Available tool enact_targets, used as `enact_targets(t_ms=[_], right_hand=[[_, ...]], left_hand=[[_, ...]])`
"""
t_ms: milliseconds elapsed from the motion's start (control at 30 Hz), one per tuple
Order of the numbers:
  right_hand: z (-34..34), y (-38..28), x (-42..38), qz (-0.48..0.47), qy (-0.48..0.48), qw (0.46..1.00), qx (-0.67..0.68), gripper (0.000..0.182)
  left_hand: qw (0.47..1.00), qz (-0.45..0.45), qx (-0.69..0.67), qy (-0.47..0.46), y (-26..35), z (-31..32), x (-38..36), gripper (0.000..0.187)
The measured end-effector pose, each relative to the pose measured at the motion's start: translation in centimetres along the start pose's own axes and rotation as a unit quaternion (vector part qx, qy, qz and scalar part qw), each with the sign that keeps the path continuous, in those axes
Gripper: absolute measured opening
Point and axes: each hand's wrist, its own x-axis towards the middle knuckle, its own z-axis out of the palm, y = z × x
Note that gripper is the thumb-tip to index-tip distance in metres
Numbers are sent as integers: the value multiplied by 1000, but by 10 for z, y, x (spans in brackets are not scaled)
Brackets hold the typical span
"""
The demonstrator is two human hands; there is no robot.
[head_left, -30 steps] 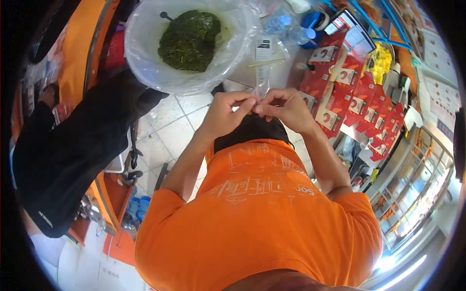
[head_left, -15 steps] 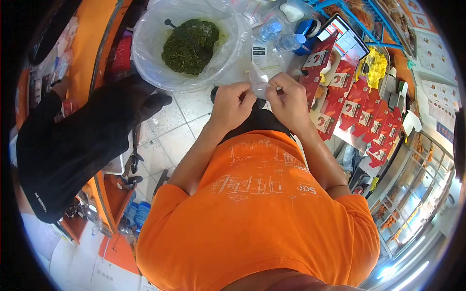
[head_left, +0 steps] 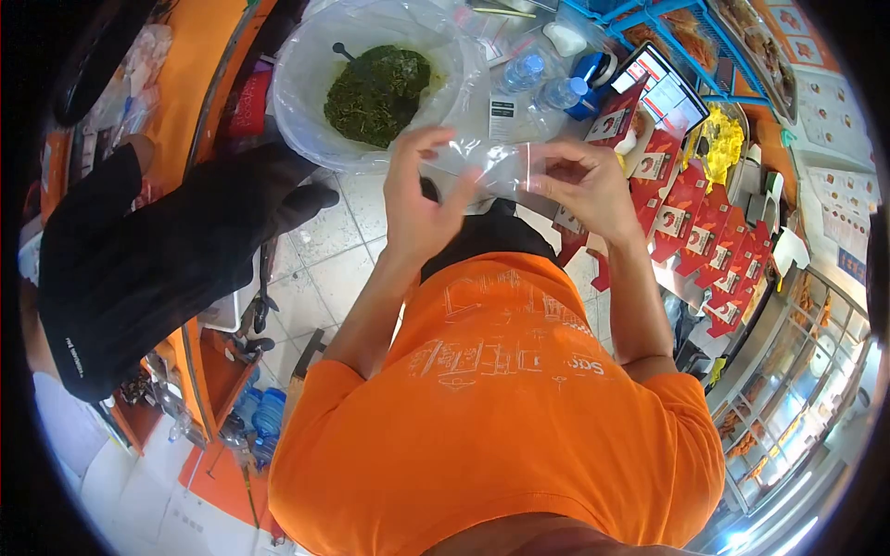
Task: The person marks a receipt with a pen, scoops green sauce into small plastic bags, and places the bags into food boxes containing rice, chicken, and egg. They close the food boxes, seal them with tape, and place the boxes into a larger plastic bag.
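Observation:
Between my hands, over my waist, is a small clear plastic bag [head_left: 496, 165], shiny and partly spread out. My right hand [head_left: 598, 190] pinches its right edge between thumb and fingers. Thumb and fingers of my left hand [head_left: 419, 195] are spread apart at the bag's left side; whether they touch the film is hard to see. Just beyond my left hand stands a wide tub [head_left: 289, 107] lined with clear plastic. It holds a dark green chopped leafy mix [head_left: 375, 97] with a dark-handled utensil [head_left: 343, 50] in it.
Red printed cardboard boxes [head_left: 675, 219] stand in rows at the right, below a lit screen [head_left: 662, 89] and yellow food [head_left: 716, 146]. Plastic bottles [head_left: 561, 93] and a blue rack [head_left: 728, 46] are at the back. A person in black [head_left: 158, 269] is at the left.
The crumpled bag is now stretched wider between my hands. My left hand has opened and moved left; my right hand has moved right, still gripping the bag.

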Motion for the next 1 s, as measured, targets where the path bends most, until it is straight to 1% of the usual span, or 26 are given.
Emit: enact_targets(t_ms=[33,67,100,133,167,200,233,267,300,333,367,400,467,500,533,600,633,700,733,767,833,867,933,967,1000], right_hand=[[-2,5,4,-30,-16,998,-50,23],[1,-6,6,-32,-20,998,-48,23],[5,-25,8,-36,-60,988,-141,23],[10,-36,11,-42,-102,967,-231,25],[15,-33,17,-129,-125,949,-257,23],[21,-37,24,-136,-130,949,-255,23],[28,-46,30,-149,-157,946,-240,20],[32,-53,36,-159,-183,944,-224,17],[35,-59,47,-168,-217,945,-178,15],[37,-68,63,-169,-219,945,-177,15],[41,-77,81,-172,-222,934,-221,16],[48,-80,101,-174,-225,921,-265,16],[82,-56,157,-322,-187,840,-395,14],[100,-35,185,-380,-199,781,-453,17],[116,-14,211,-434,-208,715,-507,20],[139,13,248,-537,-208,536,-617,18],[146,20,263,-539,-206,536,-617,18],[159,28,280,-318,-301,497,-749,15],[159,27,282,-316,-304,498,-748,15],[154,27,284,-274,-300,525,-748,15],[147,-3,270,-182,-302,580,-734,18],[145,-14,266,-181,-307,577,-735,18],[142,-25,264,-103,-253,708,-651,18],[147,-22,266,-100,-255,707,-652,18],[157,-13,268,-100,-236,726,-638,18]], left_hand=[[975,137,170,-29,25,-2,3,57],[903,263,334,-57,39,-3,4,70],[913,239,319,-88,42,-3,1,81],[912,234,325,-84,39,-5,-2,81],[922,208,309,-107,33,-8,-4,72],[929,185,293,-129,31,-11,-3,64],[948,160,254,-106,34,-14,-3,53],[947,161,258,-102,35,-21,-3,53],[958,153,232,-75,36,-29,-3,53],[967,145,205,-48,36,-37,-3,52],[976,114,181,-44,29,-48,-5,52],[976,111,182,-42,22,-57,-8,52],[999,34,0,5,11,-74,-11,52],[999,19,-41,11,11,-83,-8,53],[999,21,-39,8,9,-93,-5,53],[998,26,-13,54,5,-112,2,55],[998,13,-13,64,4,-122,5,55],[997,2,-31,72,4,-135,15,55],[995,-8,-51,80,3,-141,20,55],[998,-16,-26,61,1,-149,25,54],[997,-36,-50,48,1,-156,31,54],[996,-48,-72,33,0,-159,35,53],[994,-61,-94,19,-4,-167,38,52],[992,-71,-109,1,-4,-169,40,50],[991,-73,-111,-3,-4,-169,40,50]])
